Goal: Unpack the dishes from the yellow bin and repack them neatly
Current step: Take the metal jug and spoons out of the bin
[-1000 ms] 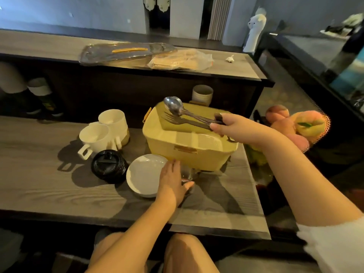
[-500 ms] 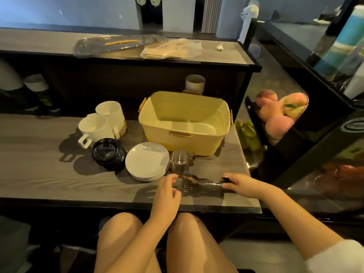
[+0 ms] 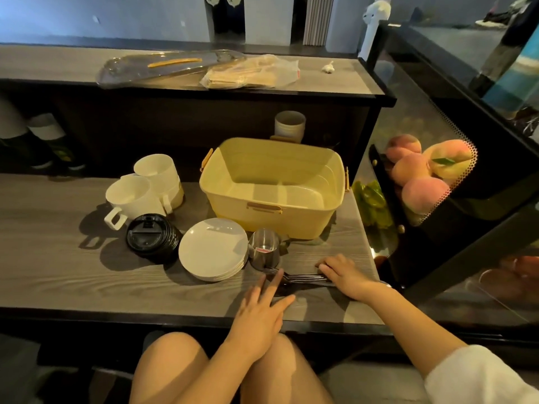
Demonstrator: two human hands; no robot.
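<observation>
Both hands at cutlery (image 3: 303,277): left hand (image 3: 259,310) fingers straight on heads; right hand (image 3: 345,278) covers handles, grip unclear.

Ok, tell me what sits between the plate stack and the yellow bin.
Nothing visible. The plate stack lies just in front of the yellow bin, which is open and empty. The steel cup stands to the plates' right, beside the path.

Cutlery (image 3: 303,277) from bin (image 3: 274,206) onto table (image 3: 87,272)
</observation>
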